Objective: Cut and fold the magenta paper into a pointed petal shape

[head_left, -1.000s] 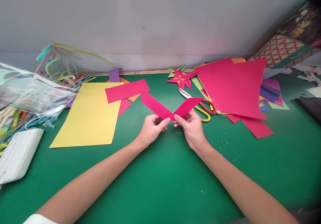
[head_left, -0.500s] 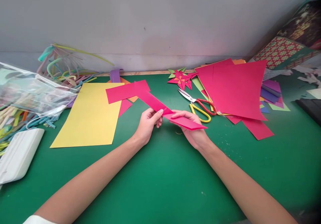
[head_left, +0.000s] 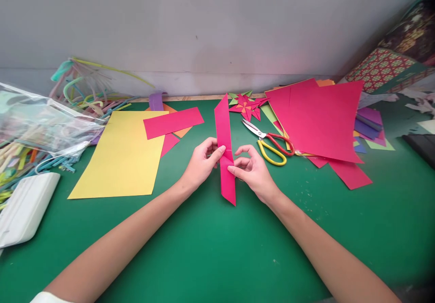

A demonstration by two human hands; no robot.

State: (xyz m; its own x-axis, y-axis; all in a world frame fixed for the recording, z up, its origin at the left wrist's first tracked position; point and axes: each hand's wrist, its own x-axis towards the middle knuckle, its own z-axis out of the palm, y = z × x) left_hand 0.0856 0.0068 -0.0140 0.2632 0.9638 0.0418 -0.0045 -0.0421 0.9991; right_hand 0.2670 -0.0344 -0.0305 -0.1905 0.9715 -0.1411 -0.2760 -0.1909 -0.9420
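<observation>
A folded pink-red paper strip [head_left: 224,126] with slanted ends stands lengthwise before me, held above the green table. My left hand [head_left: 203,161] pinches its left edge near the middle, thumb on top. From the right, my right hand [head_left: 252,169] grips the strip a little lower, its thumb lying on the paper and its fingers curled behind. Creases cross the strip between the two thumbs. Left of it, another pink-red strip [head_left: 173,122] lies across a yellow paper sheet [head_left: 118,158]. Scissors [head_left: 261,135] with one red and one yellow handle lie to the right.
Folded paper stars [head_left: 247,107] sit at the back. Large red sheets [head_left: 316,122] and paper scraps are piled on the right. Pipe cleaners [head_left: 78,94], a clear plastic bag [head_left: 44,117] and a white box-like object [head_left: 29,208] occupy the left. A grey wall [head_left: 170,26] rises behind.
The held paper strip has turned from slanting down to the right to nearly straight away from me. My right hand has shifted from beneath the strip to its right edge.
</observation>
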